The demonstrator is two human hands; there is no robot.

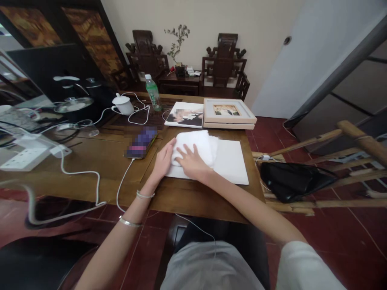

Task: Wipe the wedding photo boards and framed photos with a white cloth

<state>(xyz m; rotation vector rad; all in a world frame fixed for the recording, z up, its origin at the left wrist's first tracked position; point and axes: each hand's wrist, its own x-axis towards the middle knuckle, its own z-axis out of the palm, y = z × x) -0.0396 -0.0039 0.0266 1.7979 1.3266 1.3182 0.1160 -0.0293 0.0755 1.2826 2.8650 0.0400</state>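
Note:
A folded white cloth lies on a flat white board near the table's front edge. My right hand rests on top of the cloth with its fingers spread. Along the cloth's left edge lies my left hand, fingers stretched out and the palm against its side. The cloth and both hands hide the left part of the board. Left of my left hand is a phone with its screen lit and a white cable plugged in.
Behind the cloth are a photo panel and stacked frames. A green bottle, a white lidded cup and a power strip stand to the left among loose cables. A black bag lies on a wooden chair at right.

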